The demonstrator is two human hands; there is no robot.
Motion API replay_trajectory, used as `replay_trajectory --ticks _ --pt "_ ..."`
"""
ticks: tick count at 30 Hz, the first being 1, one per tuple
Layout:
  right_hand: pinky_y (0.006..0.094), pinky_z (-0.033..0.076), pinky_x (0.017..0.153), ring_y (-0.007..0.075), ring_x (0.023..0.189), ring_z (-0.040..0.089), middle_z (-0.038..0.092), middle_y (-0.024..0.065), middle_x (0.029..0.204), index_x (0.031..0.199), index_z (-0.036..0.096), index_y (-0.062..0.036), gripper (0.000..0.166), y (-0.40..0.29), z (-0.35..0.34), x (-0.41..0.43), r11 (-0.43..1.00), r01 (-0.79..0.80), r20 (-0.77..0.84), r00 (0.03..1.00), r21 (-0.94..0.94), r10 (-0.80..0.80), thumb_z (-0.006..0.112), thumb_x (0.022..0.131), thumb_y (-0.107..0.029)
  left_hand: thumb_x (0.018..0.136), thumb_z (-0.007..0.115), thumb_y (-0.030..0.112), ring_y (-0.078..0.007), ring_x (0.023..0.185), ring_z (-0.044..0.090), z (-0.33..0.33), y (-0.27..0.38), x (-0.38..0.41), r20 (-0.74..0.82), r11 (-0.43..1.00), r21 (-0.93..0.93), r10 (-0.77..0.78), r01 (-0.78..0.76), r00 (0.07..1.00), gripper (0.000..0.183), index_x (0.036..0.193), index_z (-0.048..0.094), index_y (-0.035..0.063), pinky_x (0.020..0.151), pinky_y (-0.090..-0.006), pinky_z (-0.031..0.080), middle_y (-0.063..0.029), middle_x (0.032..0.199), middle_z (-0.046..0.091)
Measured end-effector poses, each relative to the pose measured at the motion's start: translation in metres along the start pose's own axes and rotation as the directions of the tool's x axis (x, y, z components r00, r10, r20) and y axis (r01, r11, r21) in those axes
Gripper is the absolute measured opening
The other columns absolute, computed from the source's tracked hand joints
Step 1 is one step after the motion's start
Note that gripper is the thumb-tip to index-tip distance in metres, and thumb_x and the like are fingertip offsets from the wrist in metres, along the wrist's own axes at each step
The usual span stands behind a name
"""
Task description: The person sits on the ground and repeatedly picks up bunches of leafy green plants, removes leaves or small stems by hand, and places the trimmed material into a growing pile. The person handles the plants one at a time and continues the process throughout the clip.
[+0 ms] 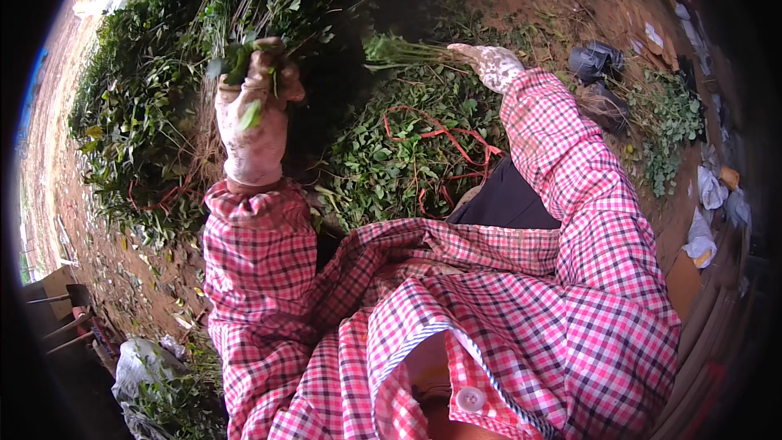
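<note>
Both of my hands wear soiled white gloves. My left hand (253, 107), raised at the upper left, has its fingers curled round some green leaves (235, 64). At the upper right, my right hand (492, 66) reaches out and grips the stem end of a small bunch of leafy green stems (409, 53), whose leaves point left. Below the bunch lies a pile of cut greens (391, 165) with a loose red plastic tie (437, 132) on top. Left of my left hand, a large heap of leafy plants (140, 104) with thin roots covers the ground.
Black plastic bags (595, 61) and more leafy stems (669, 128) lie on the soil at the right. Pale bags (702, 238) are near the right rim. Long-handled tools (70, 324) and a plastic bag (143, 366) with greens are at the lower left.
</note>
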State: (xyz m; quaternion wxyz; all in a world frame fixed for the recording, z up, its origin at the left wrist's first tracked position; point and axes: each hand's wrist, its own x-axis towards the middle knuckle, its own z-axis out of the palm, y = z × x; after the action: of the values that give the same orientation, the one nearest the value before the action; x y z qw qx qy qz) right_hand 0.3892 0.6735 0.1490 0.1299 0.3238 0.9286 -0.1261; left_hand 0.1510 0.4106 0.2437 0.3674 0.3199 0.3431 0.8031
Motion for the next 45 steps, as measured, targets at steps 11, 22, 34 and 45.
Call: replay_trajectory --ticks 11,22,34,45 --pt "0.033 0.046 0.076 0.0226 0.09 0.056 0.056 0.0073 0.101 0.128 0.036 -0.0212 0.055 -0.015 0.015 0.009 0.928 0.347 -0.371 0.887 0.14 -0.275 0.043 0.078 0.002 0.081 0.061 0.031 -0.0058 0.062 0.051 0.0 -0.037 0.01 -0.153 0.763 0.519 -0.36 0.385 0.92 0.034 0.1 0.051 0.0056 0.052 -0.0195 0.043 0.001 0.08 0.057" --pt "0.0363 0.047 0.066 0.0226 0.073 0.058 0.059 0.0041 0.079 0.125 0.04 -0.0263 0.056 -0.032 -0.002 -0.003 0.902 0.326 -0.458 0.78 -0.283 -0.426 0.049 0.077 0.001 0.081 0.059 0.009 -0.0049 0.054 0.049 0.028 -0.056 -0.018 0.155 0.876 0.312 -0.428 0.367 0.89 0.012 0.091 0.058 0.0037 0.051 -0.0195 0.04 0.0019 0.067 0.056" --pt "0.0326 0.047 0.063 0.0184 0.074 0.058 0.058 0.0023 0.081 0.129 0.032 -0.0319 0.065 -0.021 -0.006 0.001 0.813 0.134 -0.416 0.805 -0.567 -0.423 0.049 0.075 -0.001 0.08 0.063 0.028 -0.0051 0.058 0.05 -0.008 -0.032 0.01 -0.196 0.772 0.533 -0.287 0.347 0.938 0.029 0.097 0.055 0.0054 0.055 -0.0195 0.043 0.0023 0.072 0.055" --pt "0.032 0.047 0.061 0.0175 0.067 0.056 0.055 0.0001 0.071 0.13 0.033 -0.0282 0.07 -0.017 -0.004 0.004 0.827 0.147 -0.55 0.681 -0.543 -0.483 0.05 0.07 0.004 0.086 0.055 0.018 -0.0072 0.06 0.049 0.015 -0.03 -0.004 0.051 0.963 0.091 -0.26 0.255 0.964 0.015 0.091 0.057 0.0041 0.055 -0.0199 0.04 0.0016 0.073 0.056"
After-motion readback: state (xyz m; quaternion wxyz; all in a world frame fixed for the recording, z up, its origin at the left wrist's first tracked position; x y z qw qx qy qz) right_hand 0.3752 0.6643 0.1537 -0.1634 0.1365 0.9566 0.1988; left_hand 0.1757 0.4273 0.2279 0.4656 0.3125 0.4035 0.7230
